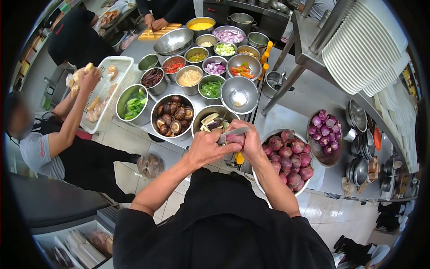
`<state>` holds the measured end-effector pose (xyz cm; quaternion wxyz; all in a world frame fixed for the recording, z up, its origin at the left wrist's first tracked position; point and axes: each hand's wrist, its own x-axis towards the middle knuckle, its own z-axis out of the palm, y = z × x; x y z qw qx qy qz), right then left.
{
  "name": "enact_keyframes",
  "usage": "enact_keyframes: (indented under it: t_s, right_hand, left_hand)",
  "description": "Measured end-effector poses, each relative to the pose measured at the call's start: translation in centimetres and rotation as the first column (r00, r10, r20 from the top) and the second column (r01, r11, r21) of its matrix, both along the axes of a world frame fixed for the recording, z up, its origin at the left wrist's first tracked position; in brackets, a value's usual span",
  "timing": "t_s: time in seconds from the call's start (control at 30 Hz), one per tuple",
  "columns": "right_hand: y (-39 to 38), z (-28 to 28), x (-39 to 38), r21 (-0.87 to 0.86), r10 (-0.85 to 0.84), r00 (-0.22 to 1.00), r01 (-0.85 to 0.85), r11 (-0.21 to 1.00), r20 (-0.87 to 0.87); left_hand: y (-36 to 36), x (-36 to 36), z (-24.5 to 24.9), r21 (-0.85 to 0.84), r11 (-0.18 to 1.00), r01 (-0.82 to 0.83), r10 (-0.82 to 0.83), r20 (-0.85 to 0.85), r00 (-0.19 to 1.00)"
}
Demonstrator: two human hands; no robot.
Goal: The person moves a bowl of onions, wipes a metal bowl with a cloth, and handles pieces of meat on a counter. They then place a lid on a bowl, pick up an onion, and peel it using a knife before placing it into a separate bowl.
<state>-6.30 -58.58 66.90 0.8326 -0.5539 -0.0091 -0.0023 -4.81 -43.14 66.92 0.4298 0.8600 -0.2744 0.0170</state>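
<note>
My left hand [204, 147] is closed on a small knife [236, 131], its blade lying across the top of a red onion [236, 140]. The fingers of my right hand [252, 141] wrap around that onion. Both hands meet in front of my chest, at the counter's near edge; the knife's handle is hidden in the grip. Just beyond them stands a metal pot with cut eggplant [210, 120]. To the right of my right hand is a large bowl of unpeeled red onions [293, 157]. Farther right, a metal bowl holds glossy, peeled-looking purple onions [324, 132].
Mushrooms [172, 117], leafy greens [134, 106] and several tubs of chopped ingredients crowd the counter. A metal shelf post [284, 87] rises at right beneath stacked white plates [358, 49]. At left, a co-worker [49, 139] lifts poultry over a white basket [107, 89]; another person cuts on a board [159, 31].
</note>
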Motion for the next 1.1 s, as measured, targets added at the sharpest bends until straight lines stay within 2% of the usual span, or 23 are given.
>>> enact_keyframes:
  t_s: [0.07,0.1,0.13,0.23,0.3,0.33,0.4,0.43,0.5,0.53,0.6,0.63,0.7,0.73,0.8,0.83,0.87,0.9,0.93,0.97,1.0,1.07,1.1]
  right_hand:
    - [-0.3,1.1,0.0,0.057,0.101,0.968,-0.09,0.994,-0.232]
    - [-1.3,-0.2,0.4,-0.017,0.215,0.97,-0.218,0.976,-0.113]
    - [-1.1,0.2,0.4,-0.017,0.22,0.969,-0.223,0.975,-0.115]
    - [-0.3,0.9,0.4,0.023,0.1,0.968,-0.097,0.995,-0.23]
    - [0.3,-0.1,0.7,-0.047,-0.041,0.997,0.039,0.998,-0.06]
    - [0.2,0.2,0.7,-0.043,-0.046,0.997,0.043,0.998,-0.061]
    - [-0.2,1.4,0.4,-0.113,0.061,0.93,-0.109,0.988,-0.362]
    - [-0.6,0.9,0.5,-0.114,0.058,0.93,-0.106,0.988,-0.362]
    - [-1.3,-0.2,0.9,-0.157,0.189,0.88,-0.281,0.947,-0.435]
    - [-1.1,-0.1,1.1,-0.16,0.189,0.882,-0.281,0.946,-0.431]
    - [-0.2,-0.1,1.3,-0.11,0.137,0.971,-0.161,0.981,-0.195]
    - [-0.2,-0.1,1.1,-0.11,0.136,0.971,-0.16,0.981,-0.195]
    - [-0.5,0.2,1.0,0.222,0.349,0.928,-0.316,0.922,-0.128]
    - [-0.7,0.5,1.0,0.22,0.349,0.929,-0.317,0.923,-0.127]
    - [-1.3,1.0,1.1,0.192,0.427,0.901,-0.407,0.893,-0.08]
    - [-1.8,0.3,1.3,0.147,0.435,0.896,-0.421,0.895,-0.083]
    - [-1.9,-0.3,1.4,0.146,0.439,0.895,-0.425,0.893,-0.082]
    - [-1.9,-0.8,1.4,0.106,0.385,0.918,-0.376,0.921,-0.092]
    - [-1.9,-1.0,1.3,0.064,0.33,0.939,-0.325,0.944,-0.1]
    - [-1.4,-0.8,1.2,0.022,0.252,0.966,-0.251,0.968,-0.06]
    - [-1.3,-1.2,1.2,0.02,0.258,0.964,-0.257,0.966,-0.06]
    - [-1.0,-1.8,1.1,-0.028,0.24,0.967,-0.244,0.969,-0.09]
    - [-0.5,-2.0,1.1,0.006,0.153,0.979,-0.154,0.988,-0.135]
  left_hand:
    - [0.0,0.5,0.1,0.012,0.995,0.096,-0.096,0.049,0.994]
    - [-0.1,0.4,0.1,0.009,0.996,0.088,-0.088,0.049,0.995]
    - [-0.2,0.4,0.0,-0.016,0.996,0.091,-0.09,0.061,0.994]
    - [-0.3,0.4,-0.5,-0.063,0.992,0.105,-0.099,0.088,0.991]
    - [-0.3,0.3,-1.4,-0.104,0.992,0.069,-0.07,-0.01,0.997]
    - [-0.2,0.5,-1.5,-0.101,0.992,0.074,-0.075,-0.011,0.997]
    - [0.2,0.6,-1.7,-0.072,0.991,0.117,-0.11,0.092,0.99]
    - [0.2,0.6,-1.6,-0.073,0.99,0.12,-0.113,0.093,0.989]
    - [0.2,0.5,-1.2,-0.075,0.99,0.121,-0.127,-0.085,0.988]
    - [0.2,0.4,-0.9,-0.076,0.99,0.12,-0.126,-0.08,0.989]
    - [0.2,-0.2,-0.6,-0.24,0.964,0.111,-0.168,-0.234,0.958]
    - [0.0,-0.5,-0.8,-0.24,0.964,0.112,-0.169,-0.234,0.957]
    - [-0.2,-0.7,-1.4,-0.392,0.92,0.003,-0.162,-0.372,0.914]
    - [0.1,-0.6,-2.3,-0.393,0.92,0.004,-0.162,-0.369,0.915]
    - [0.9,-0.2,-4.3,-0.269,0.962,-0.05,-0.101,-0.52,0.848]
    - [0.6,-0.4,-4.2,-0.268,0.962,-0.053,-0.098,-0.52,0.849]
    - [0.0,-0.6,-4.0,-0.345,0.927,-0.15,-0.043,-0.493,0.869]
    - [-0.4,-0.6,-3.9,-0.421,0.875,-0.24,0.015,-0.471,0.882]
    - [-0.5,-0.5,-4.1,-0.421,0.874,-0.243,0.019,-0.47,0.883]
    - [-0.5,-0.3,-4.4,-0.381,0.875,-0.299,0.107,-0.451,0.886]
    - [-0.6,-0.2,-4.6,-0.343,0.869,-0.357,0.194,-0.428,0.883]
    - [-1.0,-0.1,-4.0,-0.356,0.85,-0.387,0.233,-0.405,0.884]
    - [-1.3,-0.2,-3.5,-0.368,0.834,-0.411,0.267,-0.382,0.885]
